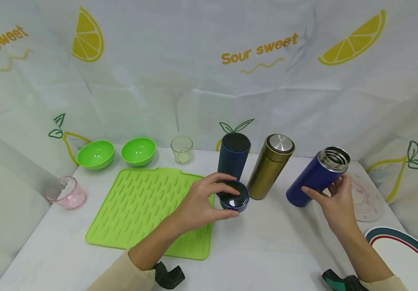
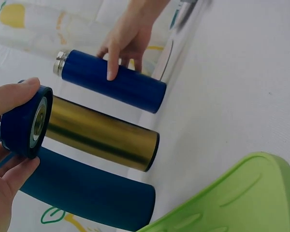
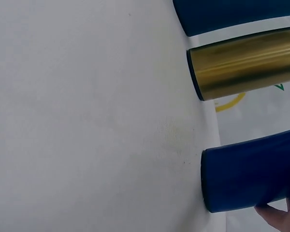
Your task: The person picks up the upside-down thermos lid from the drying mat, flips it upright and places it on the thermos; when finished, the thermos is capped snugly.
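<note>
My left hand (image 1: 199, 202) pinches a dark blue thermos lid (image 1: 235, 197) with a shiny black top, between thumb and fingers, above the table. The lid's pale inner side faces away from the hand in the left wrist view. On the right, a blue thermos (image 1: 308, 182) stands upright with its threaded steel mouth (image 1: 334, 159) uncovered. My right hand (image 1: 340, 204) grips the thermos body from its right side, thumb across the front. Between the hands stand a gold thermos (image 1: 268, 171) with a silver cap and a dark teal thermos (image 1: 233, 155), partly hidden behind the lid and left hand.
A green ridged mat (image 1: 139, 210) lies left, partly under my left forearm. Behind it are two green bowls (image 1: 96, 154) and a clear glass (image 1: 182, 150). A pink glass (image 1: 66, 194) is at the left edge. Right are a pale round mat (image 1: 370, 200) and a white, green-rimmed plate (image 1: 402, 258).
</note>
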Demonstrator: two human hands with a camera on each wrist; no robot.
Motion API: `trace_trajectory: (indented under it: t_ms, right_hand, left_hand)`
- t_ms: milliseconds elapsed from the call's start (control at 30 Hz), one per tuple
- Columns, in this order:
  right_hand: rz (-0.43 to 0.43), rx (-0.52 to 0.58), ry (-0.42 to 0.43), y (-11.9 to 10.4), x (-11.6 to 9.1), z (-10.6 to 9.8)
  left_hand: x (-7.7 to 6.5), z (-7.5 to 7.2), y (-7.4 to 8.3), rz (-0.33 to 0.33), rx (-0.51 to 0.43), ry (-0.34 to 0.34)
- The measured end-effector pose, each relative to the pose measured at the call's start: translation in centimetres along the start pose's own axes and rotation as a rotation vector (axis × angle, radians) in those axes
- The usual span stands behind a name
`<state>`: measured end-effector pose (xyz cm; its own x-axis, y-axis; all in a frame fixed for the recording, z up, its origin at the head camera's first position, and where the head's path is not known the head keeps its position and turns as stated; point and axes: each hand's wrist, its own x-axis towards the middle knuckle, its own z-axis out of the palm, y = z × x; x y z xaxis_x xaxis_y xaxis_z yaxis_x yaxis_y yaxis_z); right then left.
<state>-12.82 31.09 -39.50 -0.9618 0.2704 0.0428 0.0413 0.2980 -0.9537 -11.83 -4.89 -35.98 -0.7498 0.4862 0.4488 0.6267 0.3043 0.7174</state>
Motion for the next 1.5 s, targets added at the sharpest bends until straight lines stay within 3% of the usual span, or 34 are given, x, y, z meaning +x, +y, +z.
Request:
trace_trajectory:
  t_ms: [200, 467, 567, 800, 1233, 1400, 1500]
  right_hand:
    - [-0.131, -0.060, -0.046, 0.4, -0.5, -1.0]
    - [-0.300, -0.228, -0.142, -0.5, -1.5, -2.0]
    - [-0.313, -0.257, -0.175, -0.8, -1.9, -2.0]
    - [-0.367, -0.324, -0.296, -1.8, -2.6, -1.6]
    - [-0.445, -0.454, -0.485, -3.7, -2.7, -0.5]
    - [-0.442, -0.501, -0.547, -4.1, -2.3, -0.6]
    - [-0.415, -0.519, -0.591, -4.4, -2.1, -0.7]
  left_hand:
    - [0.2, 0.0, 0.2, 0.013, 0.003, -0.002]
    - [0.1, -0.3, 0.3, -0.005, -0.027, 0.016]
    - [0.3, -0.3, 0.4, 0.011, -0.048, 0.020]
    - [1.1, -0.2, 1.1, 0.119, -0.046, 0.024]
    - [3.3, 0.4, 2.9, 0.186, -0.101, -0.010]
    - [4.0, 1.0, 3.2, 0.189, -0.079, -0.035]
    - [4.3, 1.5, 3.2, 0.149, -0.091, -0.053]
